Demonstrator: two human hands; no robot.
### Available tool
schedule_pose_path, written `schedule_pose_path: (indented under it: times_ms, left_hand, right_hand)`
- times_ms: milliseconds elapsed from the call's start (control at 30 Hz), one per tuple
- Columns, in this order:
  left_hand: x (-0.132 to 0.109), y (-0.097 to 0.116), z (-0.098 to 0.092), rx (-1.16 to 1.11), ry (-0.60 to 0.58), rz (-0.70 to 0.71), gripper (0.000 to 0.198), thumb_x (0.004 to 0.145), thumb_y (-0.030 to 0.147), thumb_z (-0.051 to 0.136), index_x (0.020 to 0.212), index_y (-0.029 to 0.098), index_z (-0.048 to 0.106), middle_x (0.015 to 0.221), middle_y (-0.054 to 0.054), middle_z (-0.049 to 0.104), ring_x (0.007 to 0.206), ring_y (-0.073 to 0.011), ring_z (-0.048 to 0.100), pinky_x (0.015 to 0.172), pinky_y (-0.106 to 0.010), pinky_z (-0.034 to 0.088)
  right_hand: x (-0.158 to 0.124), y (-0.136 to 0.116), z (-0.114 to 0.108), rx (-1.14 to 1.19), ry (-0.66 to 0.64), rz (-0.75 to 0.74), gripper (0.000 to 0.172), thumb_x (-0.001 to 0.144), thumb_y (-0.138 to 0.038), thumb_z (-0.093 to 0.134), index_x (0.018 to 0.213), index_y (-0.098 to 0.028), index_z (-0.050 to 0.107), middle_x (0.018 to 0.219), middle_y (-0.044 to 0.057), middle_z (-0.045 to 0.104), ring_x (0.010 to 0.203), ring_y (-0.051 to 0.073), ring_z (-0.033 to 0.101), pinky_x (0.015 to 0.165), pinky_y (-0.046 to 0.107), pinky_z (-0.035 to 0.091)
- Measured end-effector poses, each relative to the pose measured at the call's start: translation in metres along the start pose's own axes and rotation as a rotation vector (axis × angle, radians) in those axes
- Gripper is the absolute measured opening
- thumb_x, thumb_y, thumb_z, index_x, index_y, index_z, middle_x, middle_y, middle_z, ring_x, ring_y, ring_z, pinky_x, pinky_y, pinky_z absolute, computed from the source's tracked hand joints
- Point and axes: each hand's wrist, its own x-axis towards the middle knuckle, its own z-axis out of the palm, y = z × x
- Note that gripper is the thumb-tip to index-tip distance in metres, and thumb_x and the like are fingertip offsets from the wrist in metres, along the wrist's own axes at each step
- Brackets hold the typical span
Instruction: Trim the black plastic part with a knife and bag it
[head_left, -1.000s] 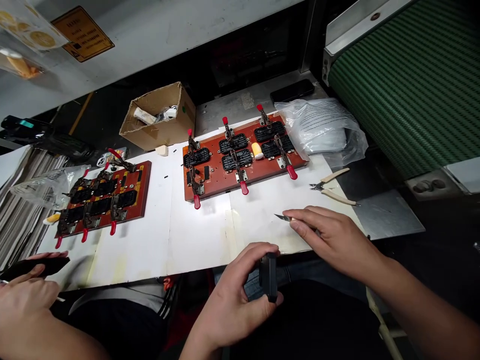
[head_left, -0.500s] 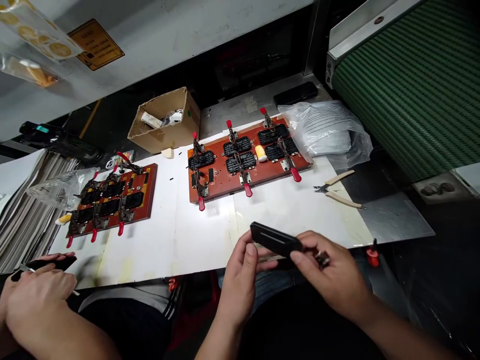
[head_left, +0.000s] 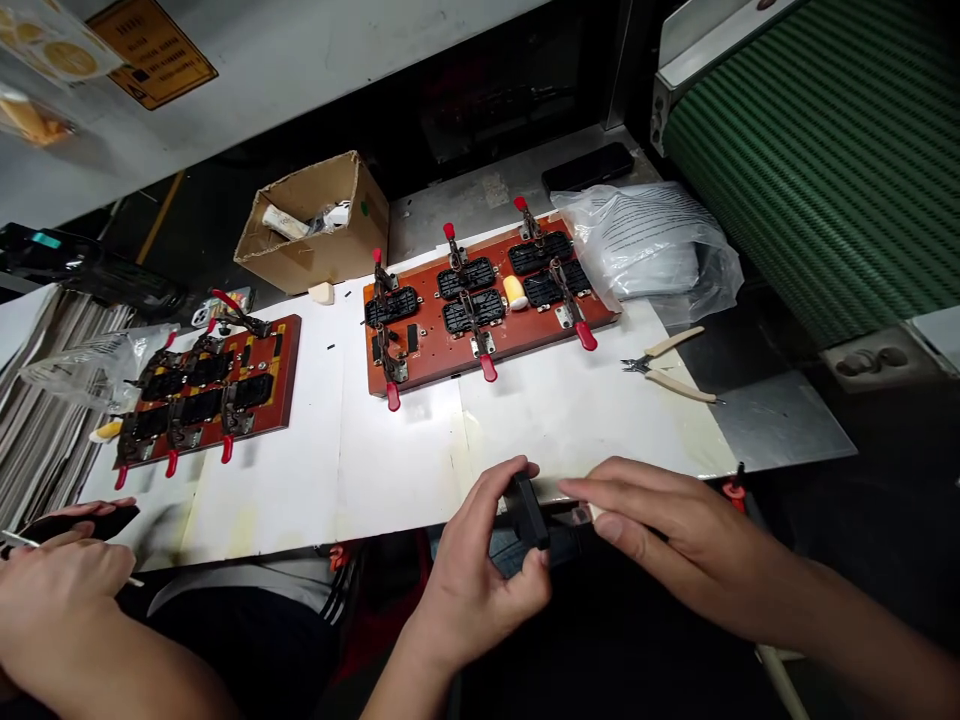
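Observation:
My left hand [head_left: 480,575] grips a black rectangular plastic part [head_left: 531,512] by its ends, between thumb and fingers, turned edge-on near the table's front edge. Just to its right is my right hand [head_left: 660,530], apart from the part. Its thumb and fingers are pinched together, and a small pale tip shows at the thumb; what it belongs to is hidden. Beyond my hands lies a reddish-brown fixture board [head_left: 442,365] with red-handled toggle clamps and several black plastic parts under them. A yellow-and-white plug [head_left: 515,292] rests on that board.
Side cutters [head_left: 667,365] lie on the right. Behind them are a clear plastic bag [head_left: 660,250] and a green conveyor belt [head_left: 817,150]. A cardboard box [head_left: 315,250] stands at the back. On the left are a second fixture board [head_left: 281,385] and a co-worker's hands [head_left: 75,565].
The black part has turned from lying broadside to edge-on in my left hand. My right hand has let go of it and moved slightly right. The view has shifted a little.

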Motion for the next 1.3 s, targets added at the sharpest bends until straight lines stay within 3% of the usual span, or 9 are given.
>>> schedule_pose_path:
  times_ms: [167,633,700,800,967,1067,1167,1233,1300]
  left_hand:
    - [0.002,0.006,-0.002,-0.027,-0.023,0.033,0.075,0.089,0.019,0.066,0.158,0.032,0.039,0.150,-0.008,0.059,0.136,-0.0248,0.060,0.115,-0.040,0.051]
    - [0.003,0.006,-0.004,0.002,-0.063,0.054,0.076,0.086,0.016,0.066,0.156,0.028,0.041,0.149,-0.010,0.061,0.135,-0.0250,0.061,0.115,-0.040,0.050]
    - [0.003,0.008,-0.004,0.016,-0.085,0.097,0.077,0.085,0.015,0.067,0.156,0.028,0.041,0.150,-0.010,0.060,0.135,-0.0257,0.061,0.115,-0.040,0.050]
    - [0.002,0.011,-0.003,-0.025,-0.148,0.117,0.080,0.083,0.014,0.068,0.157,0.028,0.041,0.149,-0.011,0.061,0.135,-0.0270,0.061,0.115,-0.041,0.051]
    - [0.002,0.013,-0.002,-0.084,-0.168,0.089,0.079,0.083,0.015,0.067,0.157,0.030,0.043,0.146,-0.009,0.063,0.133,-0.0265,0.063,0.113,-0.041,0.051]
    - [0.001,0.005,-0.003,-0.078,-0.114,0.064,0.077,0.084,0.016,0.067,0.156,0.032,0.044,0.151,-0.010,0.057,0.141,-0.0287,0.056,0.120,-0.046,0.046]
    - [0.004,-0.012,-0.005,-0.079,0.038,-0.037,0.064,0.088,0.022,0.065,0.150,0.030,0.050,0.154,-0.013,0.050,0.146,-0.0321,0.049,0.122,-0.054,0.043]
    - [0.013,-0.026,-0.006,-0.048,0.166,-0.185,0.054,0.093,0.032,0.064,0.145,0.026,0.053,0.145,-0.015,0.055,0.134,-0.0315,0.057,0.114,-0.055,0.050]
    - [0.024,-0.039,-0.007,0.017,0.268,-0.343,0.060,0.097,0.047,0.062,0.149,0.022,0.048,0.132,-0.015,0.061,0.115,-0.0296,0.065,0.104,-0.054,0.055]
  right_hand:
    - [0.004,-0.006,0.000,-0.142,0.028,-0.240,0.037,0.105,-0.016,0.059,0.141,-0.025,0.063,0.116,0.002,0.075,0.105,0.014,0.067,0.096,0.028,0.054]
    - [0.007,-0.001,-0.001,-0.237,0.036,-0.261,0.035,0.105,-0.018,0.058,0.139,-0.023,0.064,0.113,0.004,0.077,0.097,0.018,0.069,0.087,0.034,0.055]
    - [0.012,0.004,-0.006,-0.317,0.115,-0.211,0.033,0.106,-0.020,0.056,0.136,-0.024,0.067,0.114,0.004,0.078,0.101,0.019,0.071,0.090,0.034,0.056]
    - [0.021,0.014,-0.015,-0.498,0.240,0.001,0.031,0.108,-0.029,0.052,0.132,-0.026,0.071,0.115,0.004,0.078,0.104,0.022,0.072,0.095,0.037,0.056]
    - [0.037,0.045,-0.022,-0.620,0.240,0.180,0.035,0.110,-0.036,0.048,0.135,-0.028,0.071,0.110,0.005,0.074,0.097,0.024,0.071,0.086,0.039,0.057]
    - [0.041,0.069,-0.015,-0.736,0.233,0.127,0.033,0.109,-0.032,0.050,0.129,-0.024,0.074,0.104,0.008,0.071,0.098,0.028,0.067,0.088,0.044,0.057]
    - [0.044,0.080,-0.011,-0.793,0.315,0.037,0.028,0.106,-0.027,0.053,0.126,-0.022,0.073,0.111,0.010,0.069,0.104,0.029,0.064,0.094,0.049,0.057]
    - [0.052,0.073,-0.016,-0.765,0.378,-0.021,0.029,0.106,-0.026,0.054,0.130,-0.022,0.068,0.118,0.011,0.068,0.109,0.029,0.064,0.095,0.048,0.058]
    - [0.073,0.053,-0.025,-0.739,0.399,-0.083,0.030,0.107,-0.030,0.052,0.133,-0.021,0.064,0.121,0.011,0.068,0.113,0.027,0.065,0.097,0.046,0.057]
